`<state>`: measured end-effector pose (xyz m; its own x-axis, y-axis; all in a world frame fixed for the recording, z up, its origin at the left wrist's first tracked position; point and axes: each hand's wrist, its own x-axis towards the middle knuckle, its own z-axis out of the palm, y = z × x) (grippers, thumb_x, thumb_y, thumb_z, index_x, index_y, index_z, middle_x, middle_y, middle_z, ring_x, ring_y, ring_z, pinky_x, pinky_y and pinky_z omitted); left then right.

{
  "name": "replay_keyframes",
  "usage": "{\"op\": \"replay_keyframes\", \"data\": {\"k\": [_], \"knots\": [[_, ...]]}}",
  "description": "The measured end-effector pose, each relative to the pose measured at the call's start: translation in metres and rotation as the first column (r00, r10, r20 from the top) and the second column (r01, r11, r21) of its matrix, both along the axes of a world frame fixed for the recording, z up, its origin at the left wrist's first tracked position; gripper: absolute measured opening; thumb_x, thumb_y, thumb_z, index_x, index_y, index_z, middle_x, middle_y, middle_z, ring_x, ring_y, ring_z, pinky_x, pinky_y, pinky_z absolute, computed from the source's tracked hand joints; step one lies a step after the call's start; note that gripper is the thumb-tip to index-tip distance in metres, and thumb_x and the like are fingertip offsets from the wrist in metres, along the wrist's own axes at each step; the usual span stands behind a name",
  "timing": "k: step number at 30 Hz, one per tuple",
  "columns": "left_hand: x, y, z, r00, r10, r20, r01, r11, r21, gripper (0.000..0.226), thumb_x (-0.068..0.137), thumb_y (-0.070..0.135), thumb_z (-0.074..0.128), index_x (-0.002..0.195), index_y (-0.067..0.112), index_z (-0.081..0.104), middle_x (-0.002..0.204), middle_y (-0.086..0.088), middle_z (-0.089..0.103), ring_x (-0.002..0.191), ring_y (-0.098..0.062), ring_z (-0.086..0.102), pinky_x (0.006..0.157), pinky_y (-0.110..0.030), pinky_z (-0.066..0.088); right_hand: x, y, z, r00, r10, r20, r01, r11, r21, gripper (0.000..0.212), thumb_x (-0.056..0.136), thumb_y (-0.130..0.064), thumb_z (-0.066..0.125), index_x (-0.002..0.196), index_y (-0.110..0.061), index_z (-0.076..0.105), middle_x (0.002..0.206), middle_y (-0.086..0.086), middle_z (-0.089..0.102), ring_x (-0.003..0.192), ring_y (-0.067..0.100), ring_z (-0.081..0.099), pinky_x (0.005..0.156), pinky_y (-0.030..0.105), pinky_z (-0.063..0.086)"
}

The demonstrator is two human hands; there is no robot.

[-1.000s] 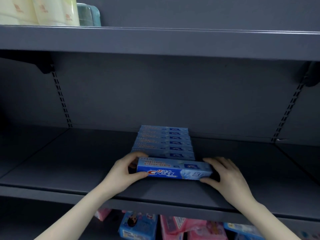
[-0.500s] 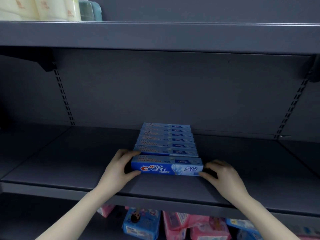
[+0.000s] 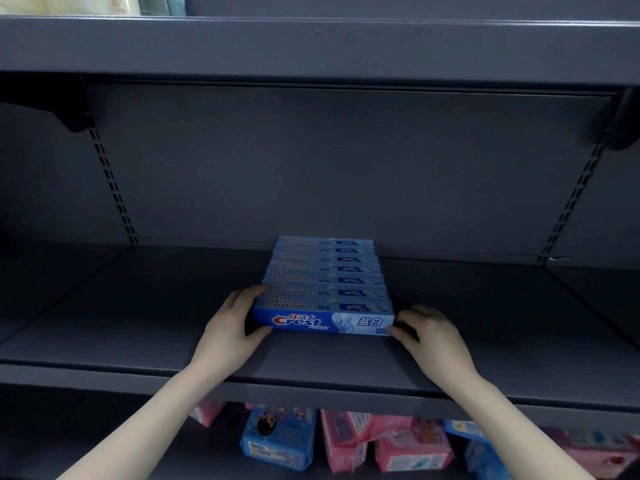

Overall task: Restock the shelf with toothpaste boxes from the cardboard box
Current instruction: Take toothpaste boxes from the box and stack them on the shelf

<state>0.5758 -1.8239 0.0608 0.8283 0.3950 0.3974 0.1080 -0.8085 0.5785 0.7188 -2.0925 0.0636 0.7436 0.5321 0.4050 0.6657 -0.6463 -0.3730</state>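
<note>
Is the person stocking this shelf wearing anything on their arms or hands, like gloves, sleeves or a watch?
Nothing shows. The left hand and right hand are bare, with no gloves or rings visible. Both forearms are uncovered down to the bottom edge of the picture: no sleeves, watch or bracelet in view.

A row of blue toothpaste boxes (image 3: 327, 271) stands on the grey shelf (image 3: 138, 323), running back toward the rear panel. The front box (image 3: 323, 318) touches the row. The left hand (image 3: 230, 329) grips its left end, the right hand (image 3: 433, 336) its right end. Pink and blue packs (image 3: 346, 441) lie on the shelf below.
</note>
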Motion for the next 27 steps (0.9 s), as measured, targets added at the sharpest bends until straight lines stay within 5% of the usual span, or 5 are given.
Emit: {"op": "replay_keyframes", "data": {"k": [8,13,18,27], "knots": [[0.0,-0.003,0.002,1.0,0.006,0.0,-0.006,1.0,-0.012,0.074,0.077,0.014,0.072,0.14,0.025,0.035,0.135,-0.001,0.045,0.122,-0.018,0.045,0.091,-0.024,0.039,-0.003,0.0,-0.001,0.999,-0.037,-0.013,0.037,0.999,-0.022,0.026,0.083,-0.032,0.067,0.094,-0.009,0.07,0.092,0.008,0.065,0.088,0.028,0.057,0.071,0.033,0.043],[-0.007,-0.013,0.004,1.0,0.028,-0.001,-0.027,0.999,0.042,0.083,0.073,0.032,0.071,0.144,0.022,0.03,0.143,-0.003,0.036,0.13,-0.022,0.036,0.102,-0.034,0.035,-0.015,-0.007,-0.001,0.994,-0.103,-0.032,0.101,0.993,-0.053,0.039,0.088,-0.038,0.058,0.115,-0.011,0.063,0.11,0.009,0.064,0.101,0.029,0.056,0.084,0.037,0.045],[-0.018,-0.039,-0.001,0.997,0.078,0.019,-0.08,0.989,0.123,0.088,0.066,0.057,0.046,0.143,0.018,0.032,0.148,-0.006,0.031,0.135,-0.023,0.027,0.105,-0.037,0.03,-0.033,-0.024,-0.004,0.994,-0.11,-0.019,0.107,0.988,-0.114,0.045,0.092,-0.041,0.049,0.126,-0.013,0.055,0.121,0.006,0.06,0.112,0.026,0.053,0.094,0.035,0.041],[-0.04,-0.127,-0.003,0.999,-0.017,-0.042,0.026,0.972,0.234,0.084,0.08,0.045,0.065,0.148,0.019,0.023,0.154,-0.003,0.021,0.142,-0.019,0.013,0.112,-0.037,0.023,-0.072,-0.083,-0.015,1.0,0.005,0.003,-0.004,0.979,-0.203,0.065,0.089,-0.059,0.022,0.136,-0.02,0.044,0.144,0.001,0.041,0.137,0.021,0.032,0.113,0.032,0.02]]}}
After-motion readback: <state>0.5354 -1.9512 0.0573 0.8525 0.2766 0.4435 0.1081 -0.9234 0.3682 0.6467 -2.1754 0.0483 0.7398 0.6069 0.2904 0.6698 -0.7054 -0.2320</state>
